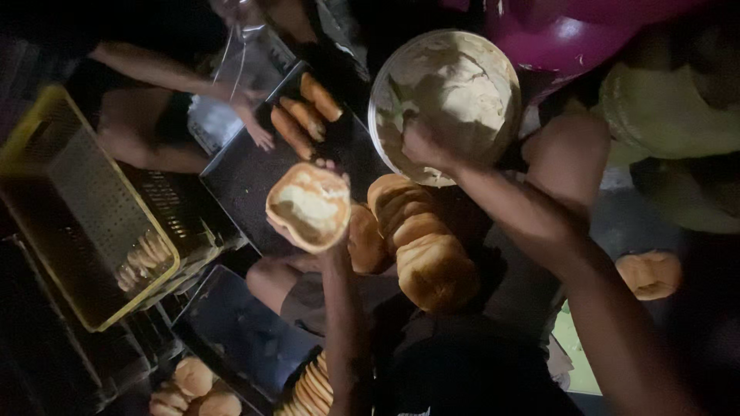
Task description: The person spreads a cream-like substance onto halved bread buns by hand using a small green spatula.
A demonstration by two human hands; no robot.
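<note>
Clearly we hold a split bun [309, 206] open-face up in our left hand [327, 243], the fingers clamped around its rim from below, with pale cream already lying on the cut face. Our right hand [424, 146] is reaching into the round bowl of cream [451, 92] just above and to the right of the bun; in this dim light we cannot tell whether its fingers are curled on a scoop of cream or spread. Just below the right forearm sits a row of whole buns [420, 246]. Beyond the left hand another person's hand [258, 127] rests on a dark tray [247, 181] beside long filled rolls [304, 115]. To do this well, we would keep the bun level and cupped, take a modest scoop, and spread from the middle outward so nothing spills over the crust.
</note>
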